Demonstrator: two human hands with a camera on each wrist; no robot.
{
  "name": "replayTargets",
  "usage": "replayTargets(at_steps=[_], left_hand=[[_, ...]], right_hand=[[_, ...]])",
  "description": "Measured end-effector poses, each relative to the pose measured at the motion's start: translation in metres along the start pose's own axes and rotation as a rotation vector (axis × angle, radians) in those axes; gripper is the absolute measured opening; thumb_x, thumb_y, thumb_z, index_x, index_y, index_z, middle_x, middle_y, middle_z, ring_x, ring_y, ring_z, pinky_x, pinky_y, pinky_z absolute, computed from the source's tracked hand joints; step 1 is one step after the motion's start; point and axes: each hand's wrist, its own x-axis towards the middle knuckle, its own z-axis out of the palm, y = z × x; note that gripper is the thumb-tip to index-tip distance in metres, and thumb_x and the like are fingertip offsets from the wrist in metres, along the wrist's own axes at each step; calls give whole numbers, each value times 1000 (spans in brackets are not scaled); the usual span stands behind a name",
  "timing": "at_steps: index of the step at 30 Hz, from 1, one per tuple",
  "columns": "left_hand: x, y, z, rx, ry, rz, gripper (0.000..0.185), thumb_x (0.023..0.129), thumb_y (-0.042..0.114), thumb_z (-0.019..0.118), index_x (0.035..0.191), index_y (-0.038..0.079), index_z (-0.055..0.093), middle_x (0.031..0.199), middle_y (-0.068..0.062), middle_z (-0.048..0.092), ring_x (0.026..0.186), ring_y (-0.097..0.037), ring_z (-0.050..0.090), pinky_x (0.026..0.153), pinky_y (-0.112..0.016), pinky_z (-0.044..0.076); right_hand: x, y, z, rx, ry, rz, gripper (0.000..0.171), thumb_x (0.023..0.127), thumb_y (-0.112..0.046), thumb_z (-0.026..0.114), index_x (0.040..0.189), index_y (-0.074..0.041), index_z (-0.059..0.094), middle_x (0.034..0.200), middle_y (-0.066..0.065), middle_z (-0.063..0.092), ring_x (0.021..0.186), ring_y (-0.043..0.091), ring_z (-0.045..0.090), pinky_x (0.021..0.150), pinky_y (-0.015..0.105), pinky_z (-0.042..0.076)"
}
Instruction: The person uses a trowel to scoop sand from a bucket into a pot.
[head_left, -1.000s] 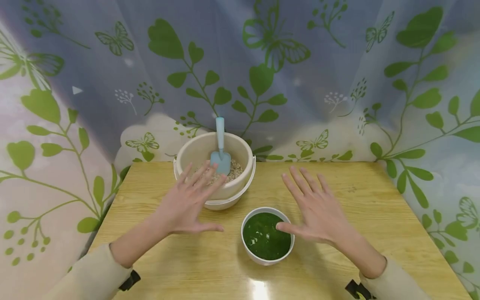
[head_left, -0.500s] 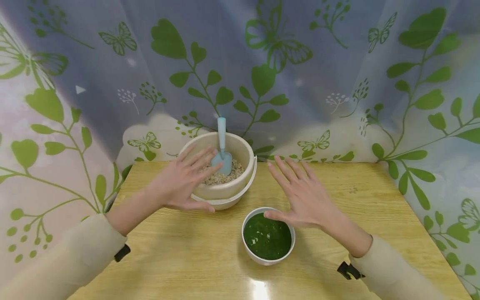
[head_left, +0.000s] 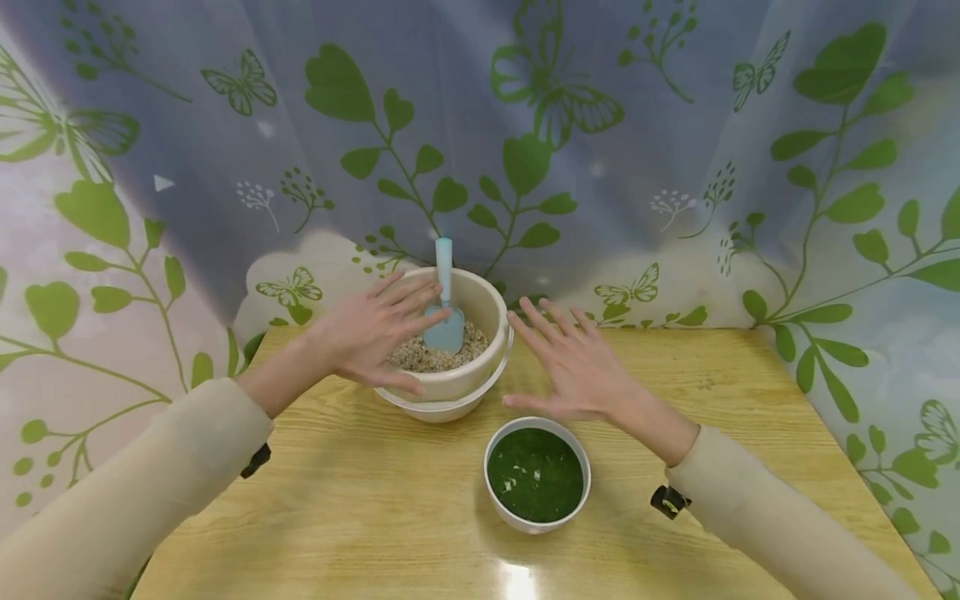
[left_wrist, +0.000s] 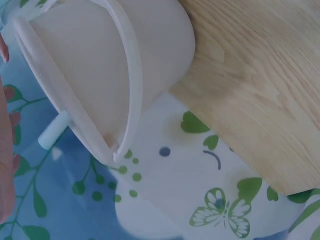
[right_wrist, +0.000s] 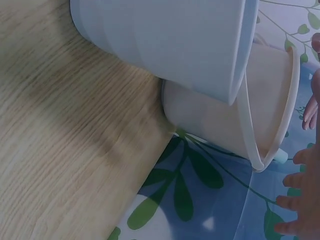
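A cream bucket (head_left: 491, 354) with a white handle stands at the back of the table, holding a layer of coarse grains. A light blue scoop (head_left: 444, 329) leans in it, its handle above the far rim. Over the bucket's left side my left hand (head_left: 375, 329) is held with fingers spread, hiding part of the rim. My right hand (head_left: 573, 362) is spread in the air between the bucket and a white bowl (head_left: 510, 517), its fingertips overlapping the bucket's right edge in the head view. Dark green liquid with pale flecks fills the bowl. Neither hand holds anything.
The wooden table (head_left: 337, 508) reaches back to a curtain (head_left: 637, 208) printed with green leaves and butterflies, which also hangs along both sides. Black straps (head_left: 670, 502) show at the sleeves' undersides.
Both hands have moved forward: the left up over the bucket's left side, the right away from above the bowl and leftward toward the bucket. Bucket, scoop and bowl stay in place.
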Motion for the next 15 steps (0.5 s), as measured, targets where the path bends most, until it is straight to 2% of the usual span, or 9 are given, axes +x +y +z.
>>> replayTargets(at_steps=[6, 8, 12, 15], left_hand=[[10, -21, 0, -34, 6, -26, 110, 86, 84, 58, 166, 13, 32, 172, -20, 31, 164, -38, 22, 134, -59, 15], [14, -28, 1, -45, 9, -30, 109, 86, 83, 59, 165, 13, 34, 172, -21, 32, 164, -39, 23, 134, -59, 15], [21, -41, 4, -25, -3, -34, 109, 86, 84, 58, 164, 11, 36, 172, -21, 31, 164, -39, 24, 134, -59, 13], [25, -49, 6, 9, -23, -35, 109, 86, 85, 56, 164, 11, 36, 173, -20, 29, 164, -38, 24, 135, -58, 12]], right_hand=[[17, 2, 4, -40, 0, -28, 111, 88, -90, 40, 170, -20, 16, 179, 9, 13, 165, 37, 20, 131, 62, 21], [22, 4, 5, -40, 2, -38, 111, 89, -94, 30, 170, -20, 18, 178, 11, 16, 164, 38, 22, 131, 62, 22], [33, 7, 9, -53, 3, -52, 118, 84, -97, 0, 170, -19, 19, 178, 13, 17, 163, 39, 26, 130, 62, 24], [42, 9, 11, -69, 5, -60, 123, 80, -96, -12, 170, -19, 19, 178, 14, 17, 162, 40, 28, 129, 62, 27]])
